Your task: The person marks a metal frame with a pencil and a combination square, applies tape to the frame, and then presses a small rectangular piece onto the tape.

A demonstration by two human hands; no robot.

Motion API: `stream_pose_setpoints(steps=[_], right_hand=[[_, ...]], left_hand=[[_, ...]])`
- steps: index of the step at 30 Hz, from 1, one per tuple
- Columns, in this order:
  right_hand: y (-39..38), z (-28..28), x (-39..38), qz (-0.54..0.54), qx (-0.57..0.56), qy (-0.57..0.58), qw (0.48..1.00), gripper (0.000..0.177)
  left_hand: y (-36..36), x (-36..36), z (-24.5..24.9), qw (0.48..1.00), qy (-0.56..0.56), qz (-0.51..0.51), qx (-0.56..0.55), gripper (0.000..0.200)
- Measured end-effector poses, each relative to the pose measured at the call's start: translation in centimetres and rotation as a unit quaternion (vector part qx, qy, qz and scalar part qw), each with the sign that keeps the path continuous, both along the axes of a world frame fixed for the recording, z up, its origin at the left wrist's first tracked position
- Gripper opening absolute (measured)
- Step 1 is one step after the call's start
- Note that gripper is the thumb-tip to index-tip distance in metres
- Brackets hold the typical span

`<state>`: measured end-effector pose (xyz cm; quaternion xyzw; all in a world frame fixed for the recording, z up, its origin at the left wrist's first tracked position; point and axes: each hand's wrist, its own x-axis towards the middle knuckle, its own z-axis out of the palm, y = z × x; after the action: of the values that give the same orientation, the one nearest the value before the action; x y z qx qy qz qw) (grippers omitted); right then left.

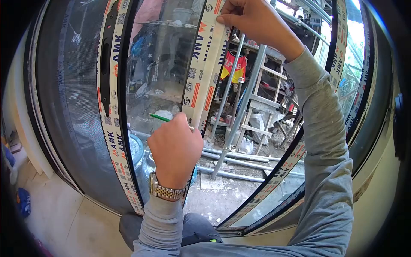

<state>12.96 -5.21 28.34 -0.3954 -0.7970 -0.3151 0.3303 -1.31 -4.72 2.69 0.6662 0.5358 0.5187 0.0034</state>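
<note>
Mid-frame, the left hand (175,144) is curled round a pen (160,117) jutting left past its fingers, hiding some post (204,79) — top centre, the right hand (246,18), bunched, touches that post, hold unclear. Ladder (256,130) beyond.

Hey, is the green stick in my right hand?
No, your left hand grips the green stick, with the watch at that wrist.

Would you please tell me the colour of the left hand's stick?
The stick is mostly green, in the head view.
</note>
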Motion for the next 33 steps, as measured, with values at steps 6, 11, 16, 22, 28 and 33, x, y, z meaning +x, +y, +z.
stream_pose_setpoints(steps=[6,11,16,22,28,33], right_hand=[[0.4,0.4,0.2,0.011,0.032,-0.036,0.999,0.019],[0.5,0.1,0.0,-0.001,0.028,-0.023,0.999,0.018],[0.8,0.0,0.3,0.009,0.03,-0.021,0.999,0.018],[1.1,0.0,0.5,0.02,0.042,-0.031,0.998,0.019],[-1.0,-0.5,-1.1,-0.05,-0.03,0.044,0.997,0.018],[0.7,-0.3,0.5,0.023,0.036,-0.025,0.999,0.017]], left_hand=[[0.2,0.0,0.4,1.0,-0.002,0.003,0.002,0.019],[0.4,0.0,0.3,1.0,0.002,0.007,-0.002,0.02],[0.5,-0.1,0.4,1.0,0.01,0.003,0.001,0.021],[0.7,-0.1,0.7,1.0,0.01,-0.002,-0.002,0.022],[0.3,-0.2,1.2,0.998,0.031,-0.004,-0.045,0.019],[0.5,-0.1,0.7,1.0,0.0,-0.012,-0.007,0.021]])
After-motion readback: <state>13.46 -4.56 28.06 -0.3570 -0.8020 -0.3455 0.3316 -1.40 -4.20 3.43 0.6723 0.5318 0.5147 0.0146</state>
